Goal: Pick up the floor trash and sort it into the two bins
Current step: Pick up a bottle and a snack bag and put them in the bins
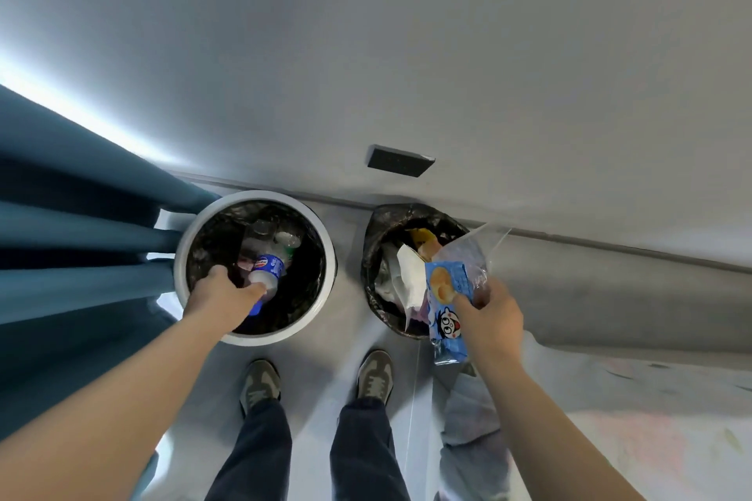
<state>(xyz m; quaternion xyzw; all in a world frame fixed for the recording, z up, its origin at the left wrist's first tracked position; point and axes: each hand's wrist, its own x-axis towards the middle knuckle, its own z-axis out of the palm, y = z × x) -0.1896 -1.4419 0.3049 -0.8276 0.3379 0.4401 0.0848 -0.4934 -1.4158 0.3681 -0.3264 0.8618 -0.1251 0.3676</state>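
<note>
Two bins are recorded side by side on the grey floor [350, 317] at the foot of a white wall [407, 53]. On the left stands a round white-rimmed bin with a black liner [260, 339]; on the right, a bin draped in a black plastic bag [370, 252].

Left hand [221, 293]: fingers are curled round a clear plastic bottle with a blue label [268, 266]. The bottle is held tilted, inside the mouth of the white-rimmed bin and above the other clear plastic bottles [285, 240] lying at its bottom.

Right hand [494, 317]: a light blue snack wrapper printed with a bread picture and a cartoon face [447, 297] is pinched between thumb and fingers. The wrapper is held over the near right rim of the black-bagged bin. Clear crinkled plastic [472, 252] extends from its top; whether this is a separate piece cannot be told. White crumpled paper [409, 277] and a yellow scrap [421, 236] are noted inside this bin.

Teal curtain folds [81, 216] are seen left of the white-rimmed bin. A dark rectangular plate [401, 161] is fixed to the wall above the bins. Two grey-brown shoes [260, 382] and dark trousers [366, 451] are visible before the bins, with pale cloth [472, 419] lying to the right.
</note>
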